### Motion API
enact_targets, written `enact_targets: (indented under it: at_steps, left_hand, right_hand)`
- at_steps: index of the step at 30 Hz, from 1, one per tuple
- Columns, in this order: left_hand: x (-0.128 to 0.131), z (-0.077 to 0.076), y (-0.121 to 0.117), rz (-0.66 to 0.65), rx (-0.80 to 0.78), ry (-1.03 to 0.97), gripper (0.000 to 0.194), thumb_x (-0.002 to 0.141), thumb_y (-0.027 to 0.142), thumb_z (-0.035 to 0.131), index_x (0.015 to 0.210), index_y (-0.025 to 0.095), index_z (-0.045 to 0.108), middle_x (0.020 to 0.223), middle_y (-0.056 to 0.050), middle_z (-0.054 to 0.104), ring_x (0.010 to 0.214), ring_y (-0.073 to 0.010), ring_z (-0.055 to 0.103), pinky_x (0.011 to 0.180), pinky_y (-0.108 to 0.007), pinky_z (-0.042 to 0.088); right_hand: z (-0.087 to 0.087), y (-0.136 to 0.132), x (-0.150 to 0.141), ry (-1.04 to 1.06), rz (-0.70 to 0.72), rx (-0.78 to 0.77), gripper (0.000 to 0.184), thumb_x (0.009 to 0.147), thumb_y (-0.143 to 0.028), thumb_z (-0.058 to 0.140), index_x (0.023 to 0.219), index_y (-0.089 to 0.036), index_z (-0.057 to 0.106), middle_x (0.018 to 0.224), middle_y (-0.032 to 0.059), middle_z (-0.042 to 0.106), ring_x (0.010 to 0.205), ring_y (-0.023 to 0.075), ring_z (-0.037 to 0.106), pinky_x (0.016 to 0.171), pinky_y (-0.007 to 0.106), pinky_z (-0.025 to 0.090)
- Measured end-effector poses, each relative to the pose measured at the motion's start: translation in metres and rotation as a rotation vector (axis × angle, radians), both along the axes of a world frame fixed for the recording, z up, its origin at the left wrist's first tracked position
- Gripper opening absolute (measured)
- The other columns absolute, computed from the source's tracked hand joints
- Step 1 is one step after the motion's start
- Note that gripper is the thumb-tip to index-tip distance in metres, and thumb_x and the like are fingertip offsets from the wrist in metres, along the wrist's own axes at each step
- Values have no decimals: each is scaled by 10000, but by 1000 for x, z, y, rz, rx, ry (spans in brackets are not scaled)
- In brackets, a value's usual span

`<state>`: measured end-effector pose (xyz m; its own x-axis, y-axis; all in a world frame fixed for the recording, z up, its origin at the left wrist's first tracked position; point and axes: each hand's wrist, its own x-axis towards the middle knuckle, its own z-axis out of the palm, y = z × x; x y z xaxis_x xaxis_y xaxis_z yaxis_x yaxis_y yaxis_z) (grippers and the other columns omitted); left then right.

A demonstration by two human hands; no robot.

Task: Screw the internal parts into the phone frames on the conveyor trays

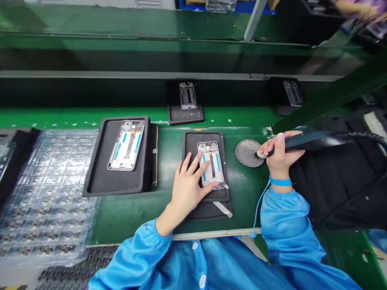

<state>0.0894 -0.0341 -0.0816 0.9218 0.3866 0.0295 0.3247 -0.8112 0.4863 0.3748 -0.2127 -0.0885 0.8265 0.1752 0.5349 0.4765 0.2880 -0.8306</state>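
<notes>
By the left hand [189, 184], fingers spread apart, a phone frame [214, 166] is touched on a black tray [191, 141]. At the round dish [246, 152], a black tool [314, 141], clasped by the right hand [281, 156], is perhaps being cleaned; steady holding seems needed next.

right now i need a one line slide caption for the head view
Left hand rests on a phone frame on a black tray; right hand holds a corded tool.

Green workbench [242, 205], left black tray stack [97, 171], middle black tray stack [191, 141], round grey dish [246, 158]
</notes>
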Motion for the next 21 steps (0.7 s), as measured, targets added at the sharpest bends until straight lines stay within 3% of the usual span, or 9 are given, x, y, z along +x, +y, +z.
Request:
enact_targets:
  at_steps: [5,21]
  left_hand:
    - [16,4,-6,31,-18,13,781,1071,623,945,1765,325,745,1987,-88,478,1895,-505,393,1501,-786,451]
    - [22,8,6,-20,-114,53,756,1084,515,919,1784,310,718,2026,-92,411,1927,-490,313,1504,-797,415]
  right_hand:
    - [1,2,0,12,5,-11,521,1080,-609,942,1074,-300,523,630,-153,539,384,131,510,406,272,530]
    - [-2,3,0,-15,28,-65,536,1062,-603,963,1050,-300,520,631,-148,530,413,133,527,450,276,545]
